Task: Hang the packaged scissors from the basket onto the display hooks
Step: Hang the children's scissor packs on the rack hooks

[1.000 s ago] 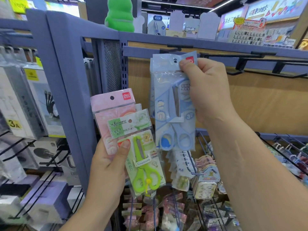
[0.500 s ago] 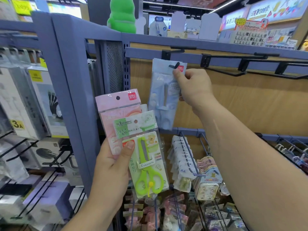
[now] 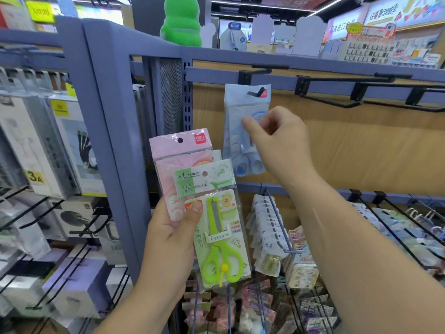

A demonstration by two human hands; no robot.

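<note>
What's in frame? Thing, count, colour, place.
blue scissors pack: 1, pale blue, hanging on leftmost top-rail hook
empty hooks: several, black, top rail, right
green scissors pack: 1, lime, front of left-hand stack
pink pack: 1, pink, behind the green one
figure: 1, green, atop the shelf
small packets: many, pale mixed, hanging below
boxed goods: many, white and grey, far left
left hand: 1, grips both packs, thumb in front
right hand: 1, before the blue pack, blurred; grip unclear
</note>
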